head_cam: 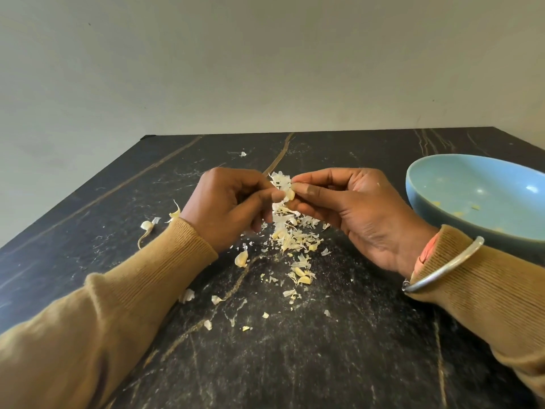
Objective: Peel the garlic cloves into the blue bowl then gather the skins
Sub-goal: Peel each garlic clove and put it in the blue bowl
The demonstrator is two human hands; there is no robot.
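Observation:
A garlic clove with loose white skin is pinched between my two hands above the dark marble table. My left hand grips it from the left with curled fingers, and my right hand pinches it from the right with thumb and fingertips. Directly below lies a pile of garlic skins. At the right edge of the view stands the blue bowl, with small yellowish bits on its inside.
Loose skins and unpeeled cloves are scattered on the table: one clove below my left hand, more nearer to me, others to the left of my left sleeve. A pale wall rises behind the table's far edge.

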